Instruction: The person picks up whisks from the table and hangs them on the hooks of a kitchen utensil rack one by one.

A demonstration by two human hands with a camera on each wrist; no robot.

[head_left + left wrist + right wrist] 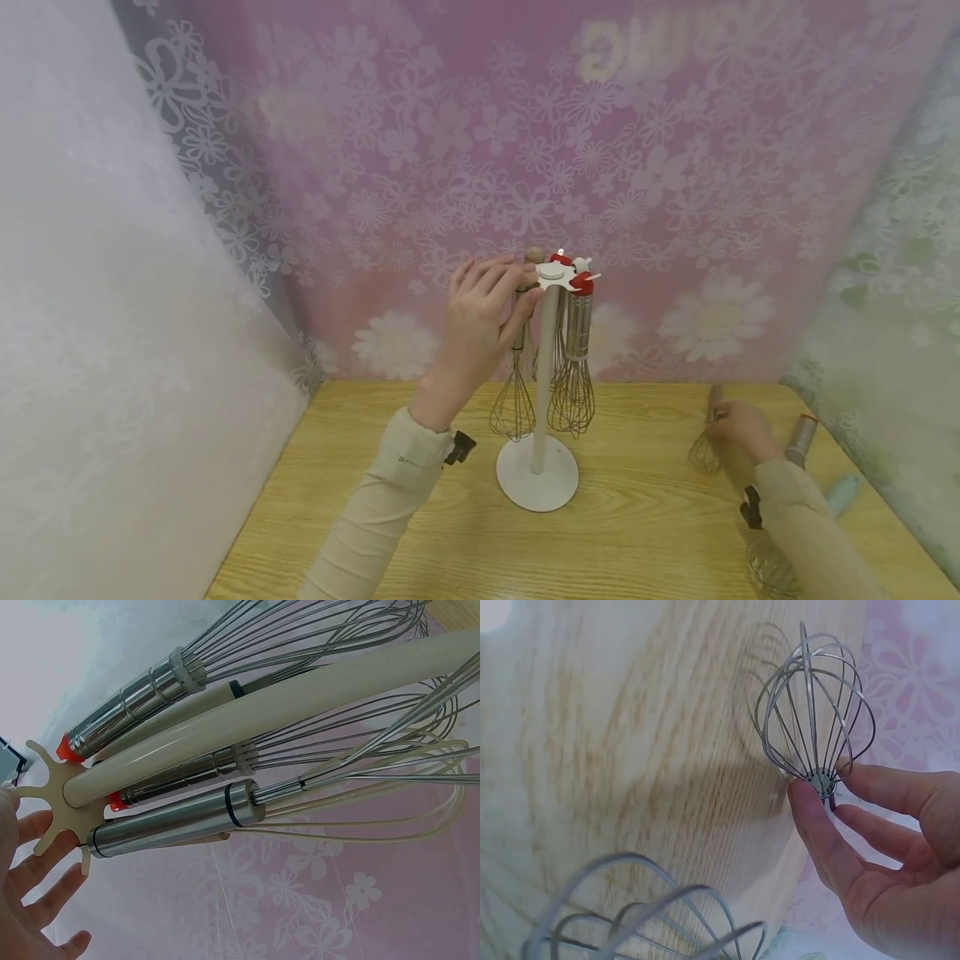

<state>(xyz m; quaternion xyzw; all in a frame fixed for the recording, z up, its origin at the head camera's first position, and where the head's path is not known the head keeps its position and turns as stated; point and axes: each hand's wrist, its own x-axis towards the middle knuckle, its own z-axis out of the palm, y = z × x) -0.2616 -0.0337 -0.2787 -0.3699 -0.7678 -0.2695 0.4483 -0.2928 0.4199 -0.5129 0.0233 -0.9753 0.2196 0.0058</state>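
A white whisk stand (545, 379) rises from a round base, with several whisks hung from its hooked top. At that top, my left hand (483, 308) touches the hooks (46, 806) with extended fingers, beside a steel-handled whisk (169, 823). Two steel whisks with red ends, one of them nearest the right side (578, 325), hang around the pole. Over at the table's right, my right hand (745, 429) pinches a small wire whisk (817, 712) between thumb and fingers, just where the wires meet the handle. The wire loops face away from the palm, and the fingers hide most of the handle in the right wrist view.
A steel-handled whisk (802, 437) lies by the right forearm, which partly covers it. Close to it are a light blue handle (843, 493) and whisk wires (771, 568). The wooden table (630, 533) meets flowered cloth walls at its back and sides.
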